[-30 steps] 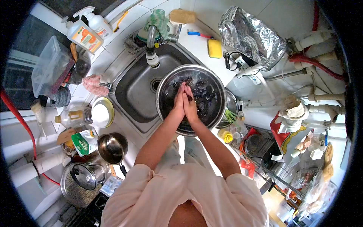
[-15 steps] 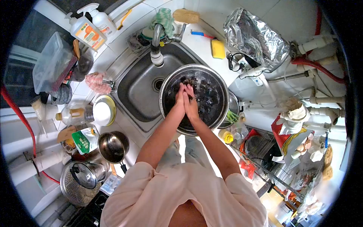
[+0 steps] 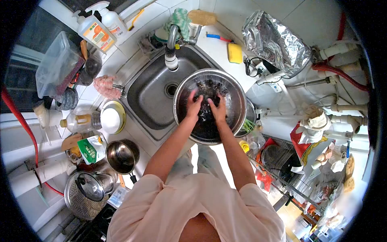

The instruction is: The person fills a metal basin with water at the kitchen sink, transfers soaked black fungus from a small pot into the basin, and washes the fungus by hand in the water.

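A: What's changed?

B: The left hand (image 3: 194, 105) and right hand (image 3: 218, 109), palm to palm a moment ago, are now apart, fingers spread and curled. The pressing seems paused, I'd judge. Whether they grip anything, I can't tell.

A: And around them?

B: A round, silvery metal basin (image 3: 243, 101); dark, wet-looking pieces (image 3: 209, 86) lie just beyond the fingers.

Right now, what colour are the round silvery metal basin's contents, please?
The contents of the basin look mostly black, best seen in the head view.
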`<state>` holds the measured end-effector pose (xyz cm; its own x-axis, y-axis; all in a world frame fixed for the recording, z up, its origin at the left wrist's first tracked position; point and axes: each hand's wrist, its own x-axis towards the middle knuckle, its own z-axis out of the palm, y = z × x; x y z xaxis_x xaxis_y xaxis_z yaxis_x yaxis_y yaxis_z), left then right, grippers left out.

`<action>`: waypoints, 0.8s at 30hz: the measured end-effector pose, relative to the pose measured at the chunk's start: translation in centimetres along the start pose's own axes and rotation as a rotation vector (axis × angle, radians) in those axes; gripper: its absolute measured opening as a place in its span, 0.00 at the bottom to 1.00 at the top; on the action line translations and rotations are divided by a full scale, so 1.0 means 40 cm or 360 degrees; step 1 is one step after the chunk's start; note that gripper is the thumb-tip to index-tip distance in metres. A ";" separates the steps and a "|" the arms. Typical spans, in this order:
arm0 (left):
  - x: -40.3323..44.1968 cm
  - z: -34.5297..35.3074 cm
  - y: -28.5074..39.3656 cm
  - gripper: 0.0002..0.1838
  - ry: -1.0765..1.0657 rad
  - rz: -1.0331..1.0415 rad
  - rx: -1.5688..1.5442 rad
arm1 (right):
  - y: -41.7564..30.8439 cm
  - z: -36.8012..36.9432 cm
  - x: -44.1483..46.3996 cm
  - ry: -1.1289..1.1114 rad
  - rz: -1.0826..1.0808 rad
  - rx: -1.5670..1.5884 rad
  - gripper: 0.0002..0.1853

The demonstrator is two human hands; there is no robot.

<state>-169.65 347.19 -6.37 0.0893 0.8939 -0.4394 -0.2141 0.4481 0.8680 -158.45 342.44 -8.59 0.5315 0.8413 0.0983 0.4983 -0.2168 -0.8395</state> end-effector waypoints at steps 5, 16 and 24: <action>0.044 0.044 0.013 0.17 -0.0099 -0.0212 0.0046 | -0.049 0.042 0.025 -0.0161 0.0714 0.1047 0.17; 0.053 0.003 0.026 0.21 0.0293 0.0407 0.1163 | -0.172 -0.078 0.045 -0.0077 0.0307 -0.0277 0.17; 0.090 -0.011 -0.012 0.23 0.0042 0.0692 0.1144 | -0.042 -0.112 0.079 -0.0040 -0.0193 -0.0178 0.25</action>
<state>-169.65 350.19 -8.46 0.1173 0.9927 -0.0289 0.4483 -0.0270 0.8935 -154.54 343.24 -4.47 0.4464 0.8764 0.1804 0.6315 -0.1657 -0.7574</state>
